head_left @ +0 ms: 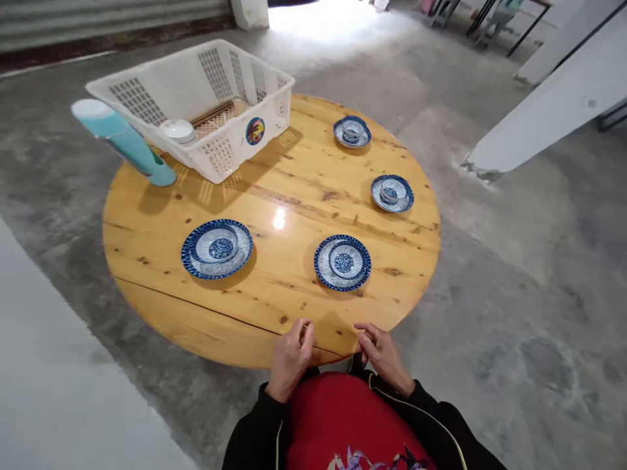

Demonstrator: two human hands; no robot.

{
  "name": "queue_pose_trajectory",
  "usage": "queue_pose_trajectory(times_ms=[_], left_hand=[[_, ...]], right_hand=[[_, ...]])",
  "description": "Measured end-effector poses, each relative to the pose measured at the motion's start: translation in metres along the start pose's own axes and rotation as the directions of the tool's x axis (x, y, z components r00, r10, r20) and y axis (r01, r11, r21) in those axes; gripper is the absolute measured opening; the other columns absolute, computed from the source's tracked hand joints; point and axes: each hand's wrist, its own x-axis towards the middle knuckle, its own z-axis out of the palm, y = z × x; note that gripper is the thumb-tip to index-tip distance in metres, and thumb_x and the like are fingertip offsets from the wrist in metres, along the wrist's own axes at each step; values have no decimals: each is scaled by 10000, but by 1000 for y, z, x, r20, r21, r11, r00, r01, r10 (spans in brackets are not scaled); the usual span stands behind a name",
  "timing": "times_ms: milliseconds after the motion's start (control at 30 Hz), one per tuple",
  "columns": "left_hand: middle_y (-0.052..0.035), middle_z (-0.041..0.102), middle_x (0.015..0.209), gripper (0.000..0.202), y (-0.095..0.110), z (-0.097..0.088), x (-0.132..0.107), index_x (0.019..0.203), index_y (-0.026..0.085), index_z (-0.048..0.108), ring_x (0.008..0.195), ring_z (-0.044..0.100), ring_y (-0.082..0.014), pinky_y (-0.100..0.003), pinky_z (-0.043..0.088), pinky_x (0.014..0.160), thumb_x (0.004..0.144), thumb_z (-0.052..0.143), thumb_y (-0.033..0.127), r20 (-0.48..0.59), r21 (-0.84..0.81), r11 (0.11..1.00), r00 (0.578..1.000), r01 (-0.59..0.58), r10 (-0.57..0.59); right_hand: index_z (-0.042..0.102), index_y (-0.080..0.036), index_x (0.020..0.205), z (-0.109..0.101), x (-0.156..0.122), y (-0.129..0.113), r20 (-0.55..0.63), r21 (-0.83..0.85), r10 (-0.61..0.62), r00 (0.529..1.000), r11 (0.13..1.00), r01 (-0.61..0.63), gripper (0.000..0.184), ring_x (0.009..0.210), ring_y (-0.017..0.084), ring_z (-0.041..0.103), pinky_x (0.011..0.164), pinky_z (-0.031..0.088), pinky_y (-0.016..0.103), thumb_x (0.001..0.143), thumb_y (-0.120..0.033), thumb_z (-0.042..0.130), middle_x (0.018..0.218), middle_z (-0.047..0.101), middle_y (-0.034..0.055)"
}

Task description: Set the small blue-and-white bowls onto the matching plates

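My left hand [292, 356] rests at the near edge of a round wooden table [274, 307], fingers loosely curled with nothing in them. My right hand [382, 352] rests beside it at the same edge, fingers also loosely curled and empty. Closest to my hands sits a blue-and-white plate with a bowl on it [342, 262]. A larger plate with a bowl [217, 248] lies to the left. Two smaller saucers with cups stand farther off on the right, one saucer set nearer [392, 193] and the other saucer set farther back [352, 131].
A white plastic basket [196, 104] stands at the table's far left with a white bowl [179, 130] inside. A teal cylinder [122, 140] leans beside it. Bare concrete floor surrounds the table; a white beam [548, 111] lies at the right.
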Motion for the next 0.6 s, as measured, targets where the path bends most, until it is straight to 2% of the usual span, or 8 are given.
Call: queue_pose_trajectory(times_ms=[67,167,333,400,467,533,600], left_hand=[[-4,682,742,215,22,32,-11,939,268,551,705,678,-189,-291,465,660,957,365,375,68,27,999,997,-45,43],[-14,672,733,238,55,86,-29,950,243,555,688,666,-183,-274,444,643,963,359,376,118,54,995,990,-81,74],[0,658,709,260,119,182,-53,906,221,555,632,628,-143,-232,397,607,975,335,342,218,78,986,968,-145,125],[7,654,698,248,148,216,-57,902,220,559,629,618,-139,-231,382,615,973,342,318,301,102,966,933,-236,196],[10,654,698,236,175,243,-57,906,219,566,637,614,-143,-238,367,622,969,356,307,393,122,928,876,-352,280],[8,660,711,228,197,264,-53,918,218,574,655,617,-149,-246,354,629,966,368,305,458,143,885,822,-443,338],[6,665,726,227,214,279,-46,931,216,578,669,620,-152,-250,347,635,965,371,304,486,165,859,798,-484,356]], right_hand=[[608,-154,1074,-37,-4,19,-36,1,-11,999,1000,11,411,434,123,517,448,395,246,817,-458,505,615,608,-21],[621,-151,1050,-99,-20,61,-77,18,11,997,1000,-9,436,452,132,537,464,408,253,808,-492,496,624,619,-10],[624,-131,1020,-204,-73,144,-235,109,134,963,988,-111,488,440,135,523,460,406,262,758,-529,519,602,612,-7],[628,-123,1011,-242,-97,172,-327,152,184,927,978,-141,501,438,137,519,457,402,264,741,-533,530,590,611,-6],[635,-118,998,-272,-118,193,-416,201,234,879,966,-162,509,443,139,523,451,392,262,721,-536,547,594,618,2],[638,-116,992,-294,-129,207,-486,265,278,828,950,-163,514,453,141,531,443,381,256,703,-535,566,604,626,8],[635,-115,987,-306,-129,213,-529,336,308,790,932,-138,515,459,141,537,436,373,251,693,-535,578,615,630,12]])
